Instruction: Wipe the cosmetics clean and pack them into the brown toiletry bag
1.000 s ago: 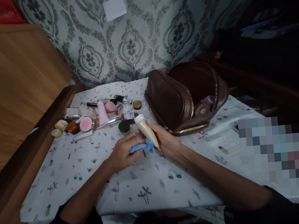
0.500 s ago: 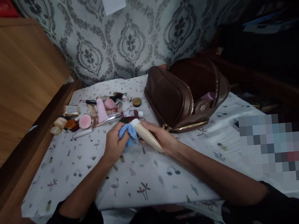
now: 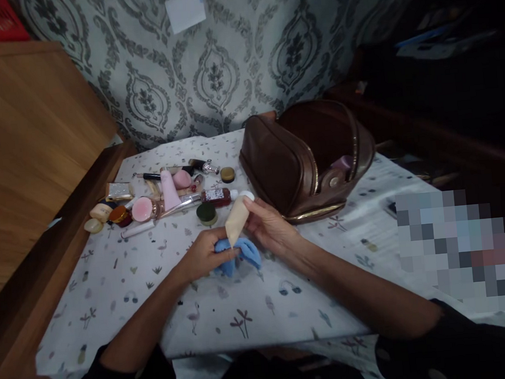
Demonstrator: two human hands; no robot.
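Note:
A cream-coloured squeeze tube (image 3: 237,219) with a white cap is tilted over the middle of the table, cap end up and to the right. My right hand (image 3: 268,226) grips it near the cap. Below the tube's flat end, my left hand (image 3: 207,253) is closed on a blue cloth (image 3: 247,253), which hangs in folds from the fingers. Just behind my left hand stands a dark green-lidded jar (image 3: 206,213). A bottle of dark red liquid (image 3: 216,197) lies beyond it.
Several cosmetics lie at the back left, among them a pink tube (image 3: 170,189), a pink-lidded jar (image 3: 142,210) and a gold-lidded jar (image 3: 227,174). An open brown leather bag (image 3: 277,164) stands at the back right. A wooden panel (image 3: 30,126) borders the table's left side.
The tube has turned, its flat end now pointing down-left toward the cloth. My left hand with the cloth has moved down from the cap, uncovering the green-lidded jar. The view has shifted slightly.

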